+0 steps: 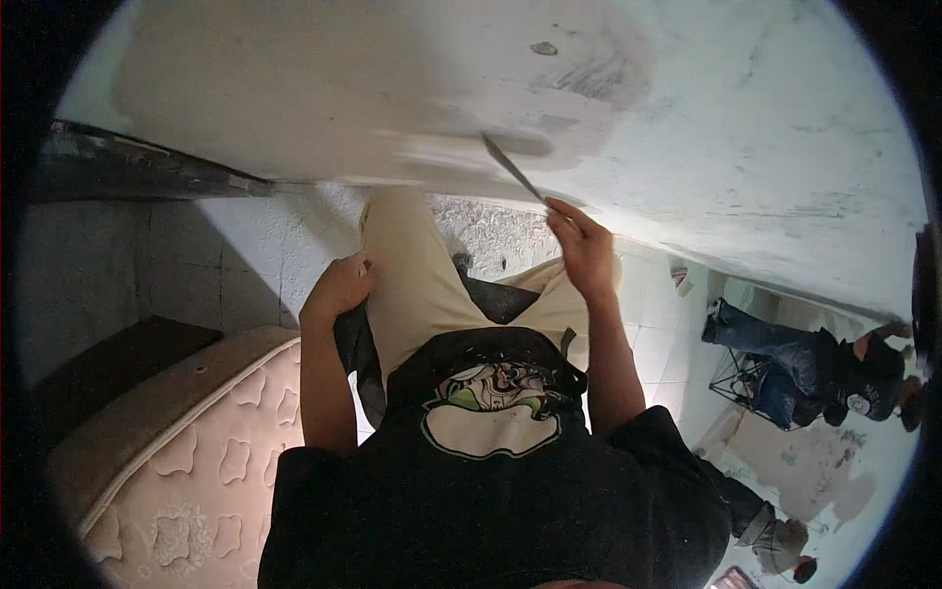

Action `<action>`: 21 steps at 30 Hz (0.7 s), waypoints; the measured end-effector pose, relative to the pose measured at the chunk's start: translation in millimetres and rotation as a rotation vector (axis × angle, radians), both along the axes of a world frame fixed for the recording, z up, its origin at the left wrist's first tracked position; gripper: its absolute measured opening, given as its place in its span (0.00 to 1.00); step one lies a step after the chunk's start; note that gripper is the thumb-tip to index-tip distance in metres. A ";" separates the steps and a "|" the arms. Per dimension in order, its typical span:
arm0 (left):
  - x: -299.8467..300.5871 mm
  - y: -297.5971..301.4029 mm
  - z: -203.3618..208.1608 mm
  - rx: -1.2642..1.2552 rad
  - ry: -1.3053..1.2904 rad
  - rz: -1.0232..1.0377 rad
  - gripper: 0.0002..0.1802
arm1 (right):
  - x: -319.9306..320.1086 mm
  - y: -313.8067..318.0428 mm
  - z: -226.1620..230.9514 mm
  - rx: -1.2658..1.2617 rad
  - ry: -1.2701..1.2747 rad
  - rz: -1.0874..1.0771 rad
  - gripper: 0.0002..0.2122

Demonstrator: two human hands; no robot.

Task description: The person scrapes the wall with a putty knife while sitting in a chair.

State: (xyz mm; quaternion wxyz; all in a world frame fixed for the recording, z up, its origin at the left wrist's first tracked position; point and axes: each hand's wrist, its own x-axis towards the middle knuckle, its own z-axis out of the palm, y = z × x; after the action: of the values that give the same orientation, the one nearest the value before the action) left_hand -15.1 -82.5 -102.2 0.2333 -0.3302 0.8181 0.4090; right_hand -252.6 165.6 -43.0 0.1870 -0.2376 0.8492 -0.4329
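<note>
My right hand is closed round the handle of a putty knife, in front of my right knee. The thin blade slants up and to the left, close against the pale wall. Whether its edge touches the surface I cannot tell. Smoothed, damp-looking patches of filler and a grey rough spot show on the wall around the blade. Against my left thigh rests my left hand, with no tool in it and its fingers partly hidden. I sit with my knees apart, facing the wall.
A quilted mattress leans at my left, beside a dark flat panel. A dark ledge juts along the wall at far left. To the right, one person sits on a folding chair; another person is lower right. White floor tiles lie between.
</note>
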 end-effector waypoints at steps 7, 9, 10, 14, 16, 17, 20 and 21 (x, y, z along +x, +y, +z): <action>-6.3 3.5 8.3 -0.004 -0.052 -0.040 0.25 | 6.8 5.4 10.8 0.063 0.032 -0.120 0.11; -8.6 4.6 13.4 -0.067 -0.042 -0.034 0.25 | 10.2 10.1 8.1 0.104 0.037 -0.139 0.11; -4.7 9.0 13.8 -0.063 -0.042 -0.039 0.25 | 12.5 16.0 1.2 0.065 0.081 -0.088 0.12; 0.2 8.3 7.9 -0.073 -0.062 -0.039 0.26 | -6.3 16.7 -4.4 0.029 0.047 -0.097 0.13; 3.9 7.3 -2.2 -0.084 -0.049 -0.059 0.26 | -10.4 12.9 -6.5 0.042 0.052 -0.080 0.13; 6.2 6.7 -5.8 -0.091 -0.035 -0.081 0.26 | -9.3 14.5 -7.1 0.038 0.046 -0.075 0.13; 7.4 8.0 -5.8 -0.102 -0.040 -0.079 0.27 | -4.1 20.0 -1.8 0.014 0.071 -0.081 0.13; 3.0 7.1 -3.3 -0.103 -0.051 -0.052 0.28 | -5.1 20.0 -0.1 -0.004 0.109 -0.091 0.13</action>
State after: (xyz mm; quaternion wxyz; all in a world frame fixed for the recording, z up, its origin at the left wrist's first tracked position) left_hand -12.1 -75.4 -105.5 0.2475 -0.3305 0.8401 0.3517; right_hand -257.7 185.6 -43.2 0.1204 -0.2223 0.8672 -0.4290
